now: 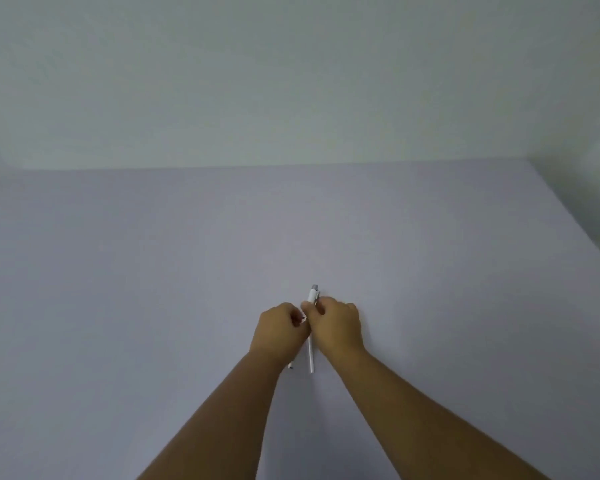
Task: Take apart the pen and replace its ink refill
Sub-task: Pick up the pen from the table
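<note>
Right hand (pixel 336 325) gripping white pen (pixel 311 355), left hand (pixel 279 329) beside, possibly refill (pixel 290 366) beneath

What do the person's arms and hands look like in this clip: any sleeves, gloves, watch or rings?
Both forearms are bare right down to the frame's bottom edge, so no sleeves show. The left hand and right hand have no gloves, and no watch or wristband sits on either wrist. No rings are visible, though the fingers are curled and too small to be sure.

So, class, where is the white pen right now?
Low centre in the head view: the white pen runs between the left hand and right hand.
</note>
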